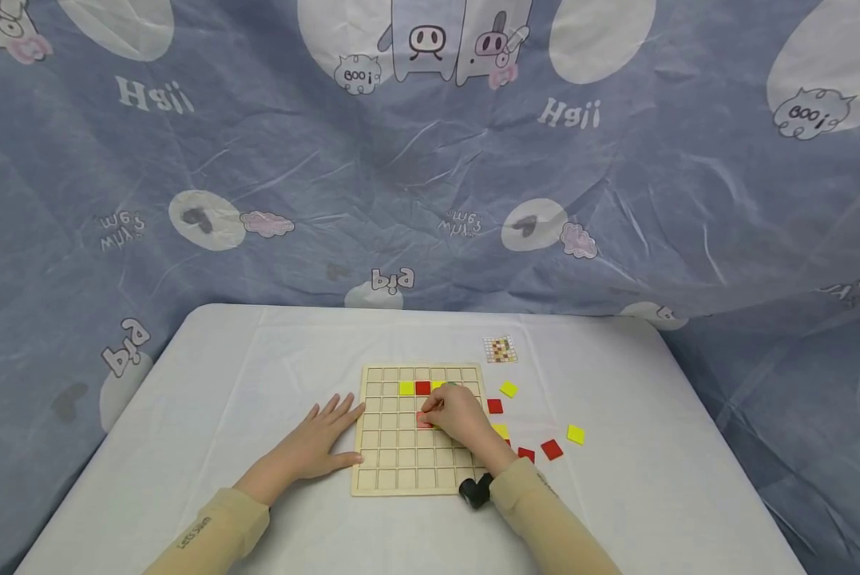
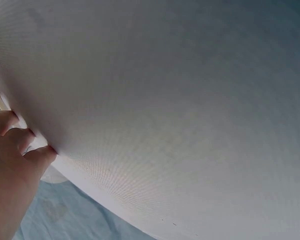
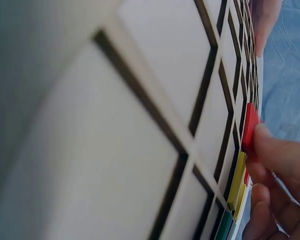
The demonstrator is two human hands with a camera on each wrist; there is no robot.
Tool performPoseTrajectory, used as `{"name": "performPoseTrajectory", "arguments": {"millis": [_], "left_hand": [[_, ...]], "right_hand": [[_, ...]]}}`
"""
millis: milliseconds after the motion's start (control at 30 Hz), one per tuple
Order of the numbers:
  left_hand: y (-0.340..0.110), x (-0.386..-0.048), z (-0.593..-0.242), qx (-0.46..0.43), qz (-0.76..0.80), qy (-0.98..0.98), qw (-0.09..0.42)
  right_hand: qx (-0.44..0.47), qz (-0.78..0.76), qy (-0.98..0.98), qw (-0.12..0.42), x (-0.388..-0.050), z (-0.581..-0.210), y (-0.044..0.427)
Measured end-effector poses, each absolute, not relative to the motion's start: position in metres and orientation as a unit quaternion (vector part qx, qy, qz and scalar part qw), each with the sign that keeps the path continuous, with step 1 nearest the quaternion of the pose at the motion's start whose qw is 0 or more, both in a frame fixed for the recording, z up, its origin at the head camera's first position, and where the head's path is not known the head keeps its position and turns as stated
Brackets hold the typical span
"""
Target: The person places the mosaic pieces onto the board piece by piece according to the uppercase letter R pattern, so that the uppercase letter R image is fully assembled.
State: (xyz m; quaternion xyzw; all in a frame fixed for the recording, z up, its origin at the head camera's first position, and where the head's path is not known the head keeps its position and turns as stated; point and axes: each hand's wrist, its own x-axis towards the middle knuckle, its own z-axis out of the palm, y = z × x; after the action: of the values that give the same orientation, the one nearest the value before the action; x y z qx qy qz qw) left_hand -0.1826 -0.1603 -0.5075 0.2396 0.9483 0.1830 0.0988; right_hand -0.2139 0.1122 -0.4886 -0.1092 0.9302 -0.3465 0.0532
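Note:
A wooden grid board (image 1: 388,457) lies on the white table, with yellow tiles (image 1: 406,388) and a red one (image 1: 422,388) set in an upper row. My right hand (image 1: 461,417) reaches over the board, its thumb and fingers pinching a red square tile (image 3: 249,127) at a middle cell. The right wrist view shows that tile tilted, with a yellow tile (image 3: 237,182) and a green tile (image 3: 223,226) nearby. Spread fingers of my left hand (image 1: 318,446) rest at the board's left edge. The right hand hides part of the board.
Loose red tiles (image 1: 552,450) and yellow tiles (image 1: 576,434) lie right of the board. A small printed pattern card (image 1: 501,349) sits beyond its far right corner. A black object (image 1: 476,492) is by the right wrist. Patterned blue cloth (image 1: 401,176) hangs behind the table.

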Motion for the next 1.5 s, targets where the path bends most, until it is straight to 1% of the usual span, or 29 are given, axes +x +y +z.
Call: {"name": "performPoseTrajectory", "arguments": {"millis": [167, 333, 467, 667, 767, 967, 1500], "left_hand": [[-0.16, -0.183, -0.508, 0.238, 0.184, 0.948, 0.101], [-0.16, -0.183, -0.508, 0.235, 0.185, 0.948, 0.107], [-0.16, -0.183, -0.508, 0.236, 0.184, 0.948, 0.107], [-0.161, -0.185, -0.509, 0.241, 0.18, 0.948, 0.103], [-0.161, -0.185, -0.509, 0.24, 0.181, 0.948, 0.104], [-0.16, -0.185, -0.511, 0.235, 0.183, 0.948, 0.108], [-0.16, -0.185, -0.512, 0.24, 0.18, 0.948, 0.103]], "right_hand": [[-0.108, -0.351, 0.929, 0.056, -0.214, -0.488, 0.113], [-0.061, -0.387, 0.918, 0.056, -0.218, -0.485, 0.127], [-0.005, -0.414, 0.909, 0.049, -0.227, -0.481, 0.152], [0.063, -0.397, 0.916, 0.0, -0.239, -0.483, 0.199], [0.093, -0.379, 0.92, -0.012, -0.242, -0.488, 0.218], [0.119, -0.359, 0.926, 0.002, -0.243, -0.494, 0.233], [0.13, -0.33, 0.934, 0.042, -0.243, -0.494, 0.231]]}}
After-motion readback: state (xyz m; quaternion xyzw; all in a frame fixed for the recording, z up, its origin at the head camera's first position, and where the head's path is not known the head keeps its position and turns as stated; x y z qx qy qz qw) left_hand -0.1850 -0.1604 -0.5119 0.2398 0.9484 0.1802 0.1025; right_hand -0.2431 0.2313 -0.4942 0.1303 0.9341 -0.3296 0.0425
